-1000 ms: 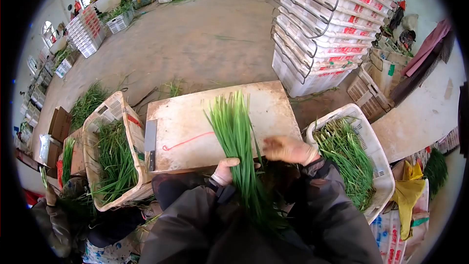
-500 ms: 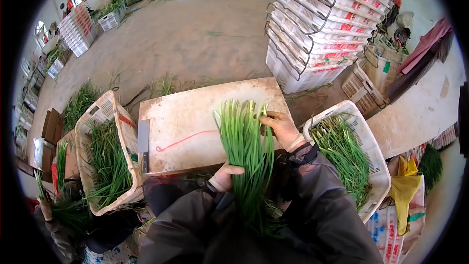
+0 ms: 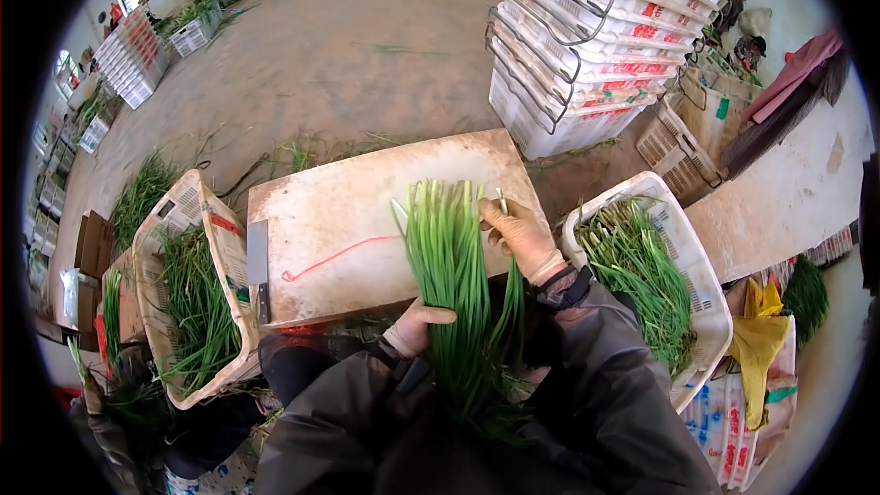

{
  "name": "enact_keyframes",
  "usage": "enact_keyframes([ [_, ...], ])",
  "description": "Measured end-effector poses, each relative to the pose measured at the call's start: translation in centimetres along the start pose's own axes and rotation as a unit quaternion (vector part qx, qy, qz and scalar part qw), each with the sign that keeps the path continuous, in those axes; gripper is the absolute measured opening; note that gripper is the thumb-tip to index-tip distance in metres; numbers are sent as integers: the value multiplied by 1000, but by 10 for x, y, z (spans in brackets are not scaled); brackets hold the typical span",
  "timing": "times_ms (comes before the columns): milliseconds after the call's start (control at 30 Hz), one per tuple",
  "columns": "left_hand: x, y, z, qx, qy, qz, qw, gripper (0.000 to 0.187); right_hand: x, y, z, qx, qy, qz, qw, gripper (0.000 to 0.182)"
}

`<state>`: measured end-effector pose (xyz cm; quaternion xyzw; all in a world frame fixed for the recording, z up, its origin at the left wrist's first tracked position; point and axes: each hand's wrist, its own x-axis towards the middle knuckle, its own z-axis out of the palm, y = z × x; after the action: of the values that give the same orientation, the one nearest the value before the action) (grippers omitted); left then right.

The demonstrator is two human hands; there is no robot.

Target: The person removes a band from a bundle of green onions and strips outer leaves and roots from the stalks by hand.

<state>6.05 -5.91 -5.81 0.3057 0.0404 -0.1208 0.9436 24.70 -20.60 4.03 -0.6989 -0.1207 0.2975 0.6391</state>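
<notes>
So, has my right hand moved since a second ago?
Yes. Against the board, your right hand has moved farther in from the near edge, and its fingers are now at the stalks' pale ends.

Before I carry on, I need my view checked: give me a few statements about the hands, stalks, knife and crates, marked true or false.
1. The left hand grips the bunch of green stalks. True.
2. The knife lies across the board's middle. False: the knife lies along the board's left edge.
3. The right hand is near the stalks' pale ends. True.
4. The right crate is unfilled. False: the right crate holds greens.
</notes>
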Motion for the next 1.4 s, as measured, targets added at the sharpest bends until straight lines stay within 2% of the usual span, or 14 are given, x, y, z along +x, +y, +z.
enact_keyframes([
  [100,4,-6,1,-7,-7,2,1000,67,9,17,-2,-67,-18,-102,992,29],
  [133,4,-6,4,-24,-4,4,1000,67,12,20,-5,-80,5,-95,992,25],
  [233,-1,-5,5,-53,33,-3,998,69,5,8,-20,30,-1,22,999,22],
  [367,-1,-5,-15,-72,61,-16,995,71,18,27,-38,180,20,23,983,20],
  [500,1,-6,-13,-68,41,-6,997,74,8,19,-35,88,-21,55,994,20],
  [533,2,-6,-11,-70,38,-7,997,71,5,18,-32,25,-38,13,999,18],
  [633,4,-9,-5,-75,32,-14,997,66,-5,8,-31,-45,-77,6,996,15],
  [667,4,-11,-7,-75,32,-20,996,67,-5,14,-32,-74,-34,-64,995,17],
  [767,7,-12,-5,-90,18,-25,996,67,-8,17,-32,-161,-39,-187,968,19],
  [800,8,-11,-4,-97,10,-24,995,67,-12,16,-32,-182,-70,-140,971,19],
  [900,8,-8,2,-51,0,-35,998,84,-20,18,-25,-214,-99,-122,964,21],
  [1033,8,-4,16,-55,-27,-33,998,82,-14,27,-24,-184,-109,-134,968,13],
  [1133,7,1,23,-49,-22,-21,998,80,-18,27,-33,-256,-175,-156,938,10],
  [1400,3,3,-10,-31,44,14,998,72,-48,13,-39,-269,-406,-37,873,11],
])
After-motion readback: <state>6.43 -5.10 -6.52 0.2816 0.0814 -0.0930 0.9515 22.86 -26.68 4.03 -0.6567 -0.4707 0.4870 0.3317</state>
